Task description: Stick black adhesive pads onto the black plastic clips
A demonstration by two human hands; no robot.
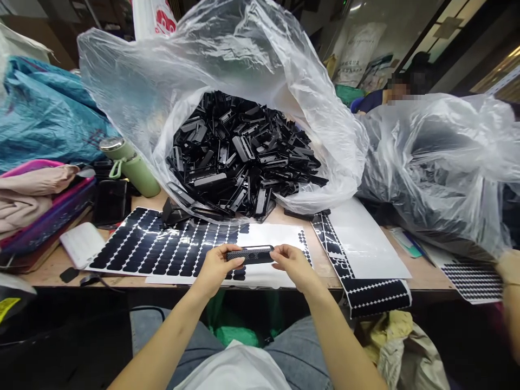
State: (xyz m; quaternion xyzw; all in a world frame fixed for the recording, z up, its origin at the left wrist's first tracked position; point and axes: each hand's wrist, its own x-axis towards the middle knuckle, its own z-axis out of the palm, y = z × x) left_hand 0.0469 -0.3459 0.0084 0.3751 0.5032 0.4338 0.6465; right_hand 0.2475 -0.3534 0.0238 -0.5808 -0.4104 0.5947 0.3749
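Between my two hands is a narrow black plastic part (pixel 254 255) with a textured face, held level above the front of the table. My left hand (pixel 217 266) pinches its left end, thumb in front and fingers behind. At the right end, the fingertips of my right hand (pixel 293 264) close on it. Beneath and to the left lies a sheet of black stickers (pixel 142 246), with bare white backing at its right side. Behind it, a large clear plastic bag (pixel 337 135) gapes around a heap of similar black parts (pixel 244 151).
A green bottle (pixel 140 173) leans at the left, near a pink and purple basket (pixel 44 227) and a white device (pixel 82 245). On the right lie more sticker sheets (pixel 376 295) and another plastic bag (pixel 439 162). Another person (pixel 374 100) sits beyond; an arm shows far right.
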